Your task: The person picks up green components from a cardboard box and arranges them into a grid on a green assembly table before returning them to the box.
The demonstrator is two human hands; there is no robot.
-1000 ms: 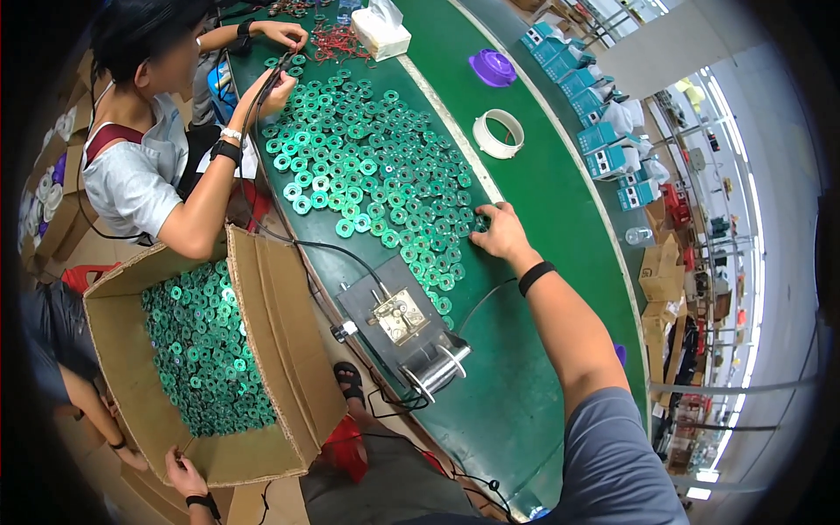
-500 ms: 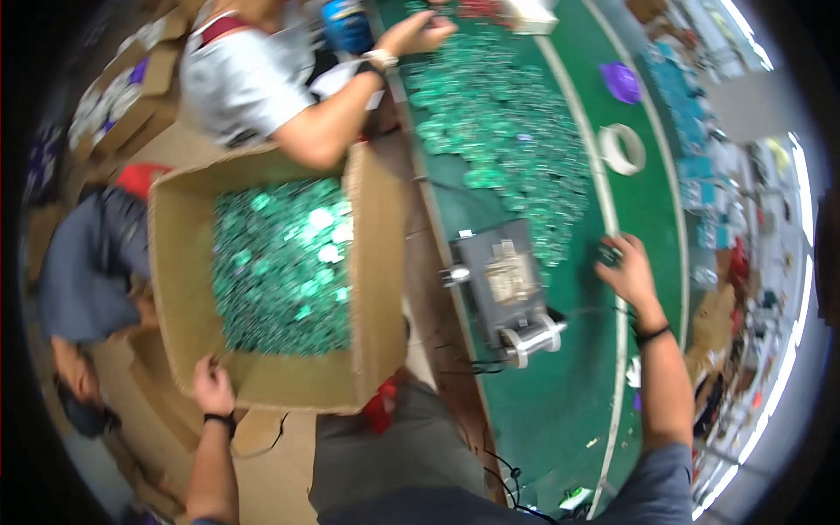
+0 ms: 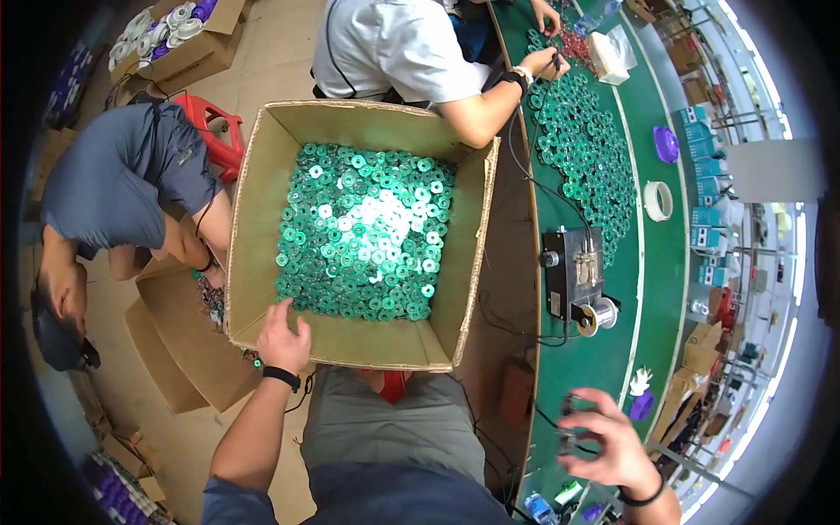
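A large cardboard box (image 3: 473, 262) stands in front of me, holding a thick layer of small green ring-shaped circuit boards (image 3: 350, 210). Over its near left wall reaches my left hand (image 3: 284, 341), thumb and fingers apart, fingertips close to the boards and nothing seen in them. At the lower right, above the green bench (image 3: 560, 367), my right hand (image 3: 608, 446) pinches a few small dark parts (image 3: 569, 424) between thumb and fingers. Their exact kind is hard to make out. Many more green ring boards (image 3: 582, 149) lie spread across the bench's far half.
On the bench sit a soldering station (image 3: 573, 271) with a solder wire spool (image 3: 598, 316), a white tape roll (image 3: 657, 201) and a purple bowl (image 3: 666, 144). A co-worker in a white shirt (image 3: 420, 48) works at the far end; another person (image 3: 114, 184) bends over an open carton at left.
The box and bench now appear further right in view. My left hand has left the box's rim and reaches inside. My right hand has come nearer to me along the bench.
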